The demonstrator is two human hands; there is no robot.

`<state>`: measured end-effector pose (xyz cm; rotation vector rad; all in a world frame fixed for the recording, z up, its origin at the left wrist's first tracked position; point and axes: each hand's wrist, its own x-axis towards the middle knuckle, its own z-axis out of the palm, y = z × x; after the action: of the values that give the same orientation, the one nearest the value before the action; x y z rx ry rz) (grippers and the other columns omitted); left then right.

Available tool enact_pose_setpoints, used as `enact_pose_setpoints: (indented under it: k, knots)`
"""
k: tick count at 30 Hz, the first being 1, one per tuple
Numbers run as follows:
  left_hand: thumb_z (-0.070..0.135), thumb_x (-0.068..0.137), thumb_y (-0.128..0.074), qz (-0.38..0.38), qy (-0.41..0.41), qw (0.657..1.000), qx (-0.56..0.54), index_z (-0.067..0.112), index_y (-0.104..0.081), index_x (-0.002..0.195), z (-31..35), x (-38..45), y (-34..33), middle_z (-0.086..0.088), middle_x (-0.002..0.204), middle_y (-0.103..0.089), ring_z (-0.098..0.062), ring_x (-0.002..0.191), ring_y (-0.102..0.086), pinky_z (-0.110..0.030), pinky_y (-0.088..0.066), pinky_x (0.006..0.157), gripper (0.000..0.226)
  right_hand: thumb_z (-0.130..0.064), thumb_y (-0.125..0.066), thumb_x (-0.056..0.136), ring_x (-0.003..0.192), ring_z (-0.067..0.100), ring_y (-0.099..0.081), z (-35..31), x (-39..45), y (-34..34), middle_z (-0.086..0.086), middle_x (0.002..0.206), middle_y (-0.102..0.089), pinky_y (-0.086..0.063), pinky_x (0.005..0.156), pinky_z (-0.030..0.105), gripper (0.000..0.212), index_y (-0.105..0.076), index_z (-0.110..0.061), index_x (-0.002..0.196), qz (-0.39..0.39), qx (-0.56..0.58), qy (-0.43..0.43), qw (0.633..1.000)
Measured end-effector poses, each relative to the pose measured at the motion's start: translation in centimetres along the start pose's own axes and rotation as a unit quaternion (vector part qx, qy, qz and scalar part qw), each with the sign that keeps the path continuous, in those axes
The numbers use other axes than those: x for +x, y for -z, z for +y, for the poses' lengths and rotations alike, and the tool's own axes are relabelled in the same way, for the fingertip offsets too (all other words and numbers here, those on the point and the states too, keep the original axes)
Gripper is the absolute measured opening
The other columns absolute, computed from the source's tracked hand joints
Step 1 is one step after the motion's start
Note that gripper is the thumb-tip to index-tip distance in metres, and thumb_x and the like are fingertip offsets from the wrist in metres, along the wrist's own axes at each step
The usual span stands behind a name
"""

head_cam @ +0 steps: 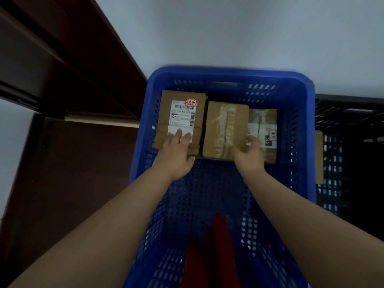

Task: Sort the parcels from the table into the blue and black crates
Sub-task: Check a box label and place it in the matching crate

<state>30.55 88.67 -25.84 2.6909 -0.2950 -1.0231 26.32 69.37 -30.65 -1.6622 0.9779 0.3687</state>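
At the far left you have dark brown wooden furniture running along the pale wall. Next comes the blue crate, with three cardboard parcels packed against its far wall. Your left hand lies flat on the labelled parcel in the crate's left far corner, fingers straight and released, fingertips resting on the white shipping label; it grips nothing. Just beside that one, touching it, sits the taped parcel, plain brown with clear tape down its middle. Your right hand grasps this parcel at its near right corner, fingers curled over the right edge. Under and to the right of it lies a third parcel, tape-wrapped, with a small red-edged sticker. A red cloth shows at the near end of the crate. Furthest right stands the black crate, touching the blue one, with a cardboard box against its left wall.
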Motion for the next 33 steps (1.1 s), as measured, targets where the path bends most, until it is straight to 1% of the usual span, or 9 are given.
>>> enact_pose_setpoints:
  k: [3,6,11,13,15,18,23,28,33]
  knots:
    - [0.035,0.099,-0.049,-0.036,0.025,0.999,0.023,0.025,-0.001,0.155,-0.3,0.7,-0.2,-0.003,0.162,0.012,-0.031,0.148,0.010,-0.054,-0.015,0.118,0.075,-0.018,-0.061,0.093,0.122,0.026,-0.049,0.1,0.4,0.2,0.008,0.141,-0.046,-0.048,0.099,0.044,0.072,-0.021,-0.035,0.150,-0.016,-0.057,0.050,0.997]
    - [0.039,0.099,-0.048,-0.077,0.047,0.996,0.028,0.027,0.004,0.155,-0.4,1.3,-0.5,-0.001,0.161,0.018,-0.031,0.148,0.013,-0.055,-0.013,0.119,0.077,-0.003,-0.055,0.094,0.119,0.023,-0.052,0.2,0.5,-0.1,0.006,0.139,-0.049,-0.048,0.100,0.043,0.075,-0.018,-0.034,0.152,-0.039,-0.089,0.079,0.992]
    - [0.043,0.098,-0.049,-0.106,0.065,0.991,0.046,0.029,0.008,0.155,-0.2,1.6,-0.6,0.000,0.160,0.022,-0.031,0.147,0.016,-0.054,-0.011,0.119,0.081,-0.001,-0.058,0.093,0.121,0.015,-0.046,0.2,1.2,1.0,0.004,0.145,-0.042,-0.040,0.105,0.031,0.085,-0.009,-0.031,0.155,-0.104,-0.111,0.076,0.985]
    - [0.043,0.098,-0.048,-0.086,0.062,0.993,0.056,0.026,0.003,0.156,0.5,1.3,-0.4,-0.001,0.162,0.014,-0.031,0.148,0.011,-0.053,-0.013,0.119,0.079,-0.006,-0.061,0.092,0.125,0.022,-0.046,-0.3,1.1,1.6,0.008,0.145,-0.042,-0.041,0.108,0.039,0.087,-0.005,-0.028,0.154,-0.122,-0.150,0.080,0.978]
    - [0.040,0.099,-0.048,-0.052,0.049,0.996,0.058,0.020,-0.005,0.156,1.5,0.5,-0.1,-0.004,0.163,0.004,-0.031,0.149,0.005,-0.051,-0.015,0.119,0.074,-0.013,-0.064,0.090,0.127,0.029,-0.044,-0.9,0.3,2.1,0.012,0.144,-0.040,-0.042,0.105,0.046,0.085,-0.007,-0.024,0.153,-0.092,-0.237,0.109,0.961]
    - [0.035,0.099,-0.048,-0.007,0.018,0.998,0.058,0.014,-0.017,0.154,3.2,-1.2,0.6,-0.008,0.163,-0.007,-0.031,0.149,-0.002,-0.050,-0.018,0.119,0.067,-0.021,-0.063,0.090,0.126,0.032,-0.040,-2.1,-1.7,3.0,0.016,0.141,-0.038,-0.043,0.100,0.043,0.077,-0.014,-0.016,0.150,-0.044,-0.322,0.165,0.931]
    - [0.032,0.099,-0.048,0.032,-0.029,0.996,0.083,0.014,-0.022,0.152,5.8,-4.3,2.2,-0.009,0.161,-0.014,-0.032,0.148,-0.006,-0.048,-0.020,0.118,0.062,-0.027,-0.057,0.094,0.124,0.031,-0.040,-3.4,-5.8,6.5,0.014,0.139,-0.039,-0.044,0.092,0.041,0.064,-0.023,-0.014,0.147,-0.017,-0.385,0.218,0.897]
    - [0.031,0.099,-0.046,0.062,-0.108,0.983,0.133,0.012,-0.026,0.151,8.8,-8.4,3.9,-0.008,0.158,-0.020,-0.028,0.147,-0.011,-0.046,-0.030,0.114,0.059,-0.025,-0.052,0.095,0.124,0.031,-0.040,-3.9,-11.4,10.9,0.014,0.140,-0.038,-0.041,0.095,0.040,0.054,-0.030,-0.012,0.142,0.042,-0.415,0.212,0.884]
    - [0.027,0.098,-0.048,0.105,-0.194,0.956,0.193,0.012,-0.027,0.150,11.6,-14.6,6.4,-0.009,0.157,-0.022,-0.028,0.145,-0.018,-0.040,-0.028,0.115,0.058,-0.025,-0.053,0.093,0.123,0.031,-0.040,-4.5,-19.2,14.5,0.013,0.136,-0.040,-0.039,0.097,0.039,0.050,-0.035,-0.013,0.138,0.111,-0.429,0.228,0.867]
